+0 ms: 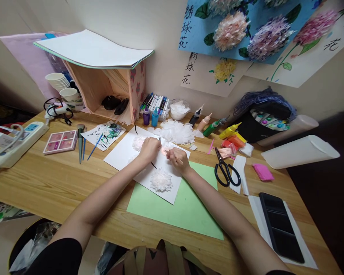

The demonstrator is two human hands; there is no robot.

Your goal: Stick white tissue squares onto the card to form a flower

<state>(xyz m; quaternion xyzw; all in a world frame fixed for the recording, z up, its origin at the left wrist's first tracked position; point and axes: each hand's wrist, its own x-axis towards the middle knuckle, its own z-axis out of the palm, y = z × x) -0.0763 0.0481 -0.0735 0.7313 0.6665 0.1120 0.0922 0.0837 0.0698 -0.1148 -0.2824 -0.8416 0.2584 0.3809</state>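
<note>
Rectangular white paper sheet (pixel 122 156): We are using this as landmark; it is partly overlying a pale green paper sheet (pixel 174 218).
Left hand (pixel 150 150): We are bunching its fingers narrowly above the white sheet; we cannot tell whether they are gripping anything.
Right hand (pixel 178 159): We are curling its fingers around a slender pale stick (pixel 180 161), above the white sheet.
Fluffy pinkish-white petal flower heads (pixel 161 180): Two are showing on the white sheet, apparently formed; another is partly hiding beneath the left arm.
Round peach-pink patch (pixel 163 151): It is lying on the white sheet between our hands, largely bare; we are judging this head unfinished.
Loose white translucent petals (pixel 174 131): Many are remaining at the white sheet's far edge.
Clear round bowl (pixel 180 116): Beyond the white sheet, it is holding more white petals.
Square pink palette (pixel 60 142): Left of the white sheet, its four compartments are containing pinkish colours.
Black round container (pixel 248 124): Right of and beyond the white sheet, it is holding markers and blue-violet strands.
</note>
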